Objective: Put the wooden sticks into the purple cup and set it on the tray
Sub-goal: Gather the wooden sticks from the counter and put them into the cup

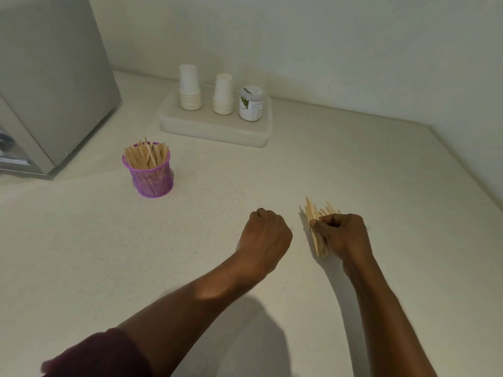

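Observation:
A purple mesh cup (150, 176) stands on the counter at centre left, holding several wooden sticks upright. My right hand (344, 235) is closed around a bundle of wooden sticks (315, 221) low on the counter at the right; their tips fan out above my fingers. My left hand (265, 235) rests as a fist on the counter just left of that bundle, with nothing visible in it. A translucent white tray (215, 130) sits at the back, beyond the cup.
On the tray stand two stacks of white paper cups (190, 88) (223, 95) and a small labelled jar (251, 104). A grey appliance (46, 83) fills the left back corner. The counter's right edge runs diagonally along the wall.

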